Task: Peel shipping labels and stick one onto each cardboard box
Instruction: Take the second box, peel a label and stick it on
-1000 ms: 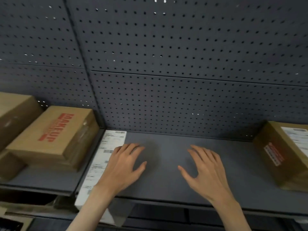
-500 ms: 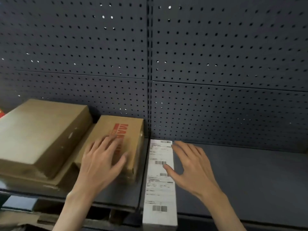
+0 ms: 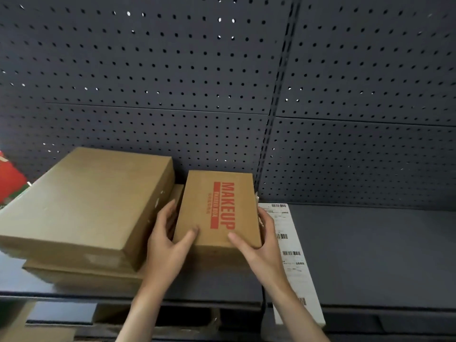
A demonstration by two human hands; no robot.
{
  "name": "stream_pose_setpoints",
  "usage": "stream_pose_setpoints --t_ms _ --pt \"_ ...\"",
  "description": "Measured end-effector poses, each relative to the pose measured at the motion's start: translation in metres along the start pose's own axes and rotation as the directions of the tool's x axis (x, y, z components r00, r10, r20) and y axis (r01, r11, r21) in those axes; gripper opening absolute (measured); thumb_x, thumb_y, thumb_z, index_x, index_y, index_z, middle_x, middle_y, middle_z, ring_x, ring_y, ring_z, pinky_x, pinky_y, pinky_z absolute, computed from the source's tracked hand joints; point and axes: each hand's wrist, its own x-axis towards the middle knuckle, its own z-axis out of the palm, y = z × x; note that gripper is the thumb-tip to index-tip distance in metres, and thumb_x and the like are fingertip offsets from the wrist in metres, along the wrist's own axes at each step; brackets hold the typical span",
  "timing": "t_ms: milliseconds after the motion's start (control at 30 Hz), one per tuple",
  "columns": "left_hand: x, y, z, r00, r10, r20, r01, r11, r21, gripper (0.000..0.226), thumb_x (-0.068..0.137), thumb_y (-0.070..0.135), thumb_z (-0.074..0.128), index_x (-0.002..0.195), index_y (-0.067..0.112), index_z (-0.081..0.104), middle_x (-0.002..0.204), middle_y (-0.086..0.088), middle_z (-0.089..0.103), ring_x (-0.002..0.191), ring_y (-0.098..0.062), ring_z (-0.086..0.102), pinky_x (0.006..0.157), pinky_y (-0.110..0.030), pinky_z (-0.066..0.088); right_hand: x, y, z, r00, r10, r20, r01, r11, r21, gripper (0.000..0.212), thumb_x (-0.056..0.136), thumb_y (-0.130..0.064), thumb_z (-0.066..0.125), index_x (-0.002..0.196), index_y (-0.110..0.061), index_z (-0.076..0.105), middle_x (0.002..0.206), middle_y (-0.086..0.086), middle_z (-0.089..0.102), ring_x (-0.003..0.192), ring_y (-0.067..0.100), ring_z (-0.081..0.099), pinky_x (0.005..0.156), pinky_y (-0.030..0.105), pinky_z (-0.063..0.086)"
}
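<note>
A small brown cardboard box (image 3: 209, 206) printed MAKEUP in red sits on the dark shelf (image 3: 370, 255). My left hand (image 3: 167, 240) grips its left side, thumb on top. On the box's right side my right hand (image 3: 259, 245) holds it the same way. Just right of the box lies a long white strip of shipping labels (image 3: 293, 257) with barcodes, its near end hanging over the shelf's front edge. A larger plain cardboard box (image 3: 86, 206) lies to the left, stacked on another flat box (image 3: 81, 277).
A dark pegboard wall (image 3: 222, 82) backs the shelf, with a vertical upright (image 3: 271, 144) between panels. Something red (image 3: 9, 178) shows at the far left edge. More cardboard (image 3: 148, 317) sits on a lower level beneath the shelf.
The view has swung left, bringing the boxes to the middle. Both hands went from lying flat on the shelf to gripping the MAKEUP box on both sides.
</note>
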Motion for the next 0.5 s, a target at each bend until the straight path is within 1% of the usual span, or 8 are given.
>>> stream_pose_setpoints --t_ms 67,100,167,200,233,333,400,500 --pt "-0.001 0.0 0.006 0.998 -0.067 0.006 0.068 0.994 -0.08 0.065 0.088 0.009 0.075 0.144 0.021 0.045 0.133 0.011 0.057 0.123 0.001 0.053 0.095 -0.016 0.044 -0.002 -0.002 0.006 0.999 0.045 -0.029 -0.043 0.997 0.07 0.092 0.073 -0.034 0.092 0.146 -0.034 0.036 0.132 -0.029 0.053 0.116 -0.021 0.052 0.108 0.023 0.046" --pt "-0.002 -0.001 0.01 0.996 -0.088 0.002 0.088 0.991 -0.099 0.06 0.088 0.008 0.074 0.14 0.022 0.047 0.127 0.012 0.06 0.117 0.003 0.055 0.092 -0.014 0.047 -0.002 -0.002 0.008 0.998 0.055 -0.038 -0.052 0.994 0.092 0.093 0.072 -0.031 0.092 0.146 -0.031 0.037 0.13 -0.028 0.055 0.112 -0.022 0.054 0.103 0.019 0.047" --pt "-0.004 -0.002 0.017 0.993 -0.113 -0.011 0.111 0.983 -0.146 0.052 0.088 0.006 0.073 0.131 0.025 0.05 0.116 0.014 0.064 0.108 0.003 0.059 0.081 -0.008 0.051 -0.001 -0.002 0.011 0.997 0.065 -0.048 -0.059 0.992 0.114 0.092 0.07 -0.028 0.094 0.146 -0.027 0.042 0.125 -0.021 0.064 0.108 -0.014 0.062 0.099 0.02 0.051" --pt "-0.004 -0.003 0.019 0.992 -0.125 -0.017 0.12 0.976 -0.18 0.051 0.088 0.005 0.073 0.13 0.024 0.051 0.115 0.012 0.066 0.106 0.0 0.062 0.076 -0.007 0.051 0.0 -0.003 0.011 0.996 0.068 -0.052 -0.062 0.991 0.122 0.091 0.069 -0.027 0.094 0.145 -0.027 0.044 0.123 -0.019 0.066 0.107 -0.012 0.064 0.099 0.022 0.052" --pt "-0.004 -0.004 0.02 0.991 -0.135 -0.02 0.128 0.969 -0.21 0.052 0.087 0.005 0.073 0.131 0.021 0.052 0.117 0.008 0.067 0.106 -0.003 0.064 0.076 -0.008 0.051 0.001 -0.003 0.01 0.996 0.067 -0.056 -0.06 0.99 0.129 0.089 0.069 -0.025 0.095 0.144 -0.027 0.046 0.122 -0.018 0.068 0.106 -0.011 0.065 0.099 0.022 0.053" --pt "-0.007 0.002 0.027 0.99 -0.139 0.011 0.137 0.961 -0.24 0.065 0.084 0.011 0.077 0.142 0.018 0.048 0.123 0.002 0.067 0.113 -0.012 0.063 0.086 -0.02 0.05 0.002 -0.008 -0.001 0.997 0.048 -0.059 -0.039 0.989 0.139 0.086 0.069 -0.023 0.095 0.141 -0.029 0.048 0.119 -0.019 0.069 0.106 -0.011 0.065 0.096 0.021 0.053" --pt "-0.011 0.013 0.037 0.993 -0.115 0.026 0.118 0.967 -0.226 0.069 0.083 0.015 0.079 0.143 0.022 0.046 0.122 0.007 0.064 0.113 -0.008 0.061 0.086 -0.021 0.048 0.002 -0.014 -0.017 0.998 0.027 -0.062 -0.018 0.989 0.148 0.083 0.069 -0.023 0.095 0.138 -0.032 0.049 0.115 -0.021 0.07 0.105 -0.011 0.065 0.088 0.017 0.055" --pt "-0.02 0.031 0.065 0.997 -0.064 0.042 0.072 0.976 -0.206 0.066 0.081 0.016 0.081 0.137 0.028 0.048 0.119 0.014 0.064 0.106 0.002 0.062 0.083 -0.016 0.048 0.003 -0.017 -0.053 0.997 0.019 -0.081 -0.005 0.984 0.176 0.079 0.069 -0.022 0.094 0.133 -0.035 0.049 0.113 -0.02 0.068 0.101 -0.012 0.066 0.078 0.012 0.056"
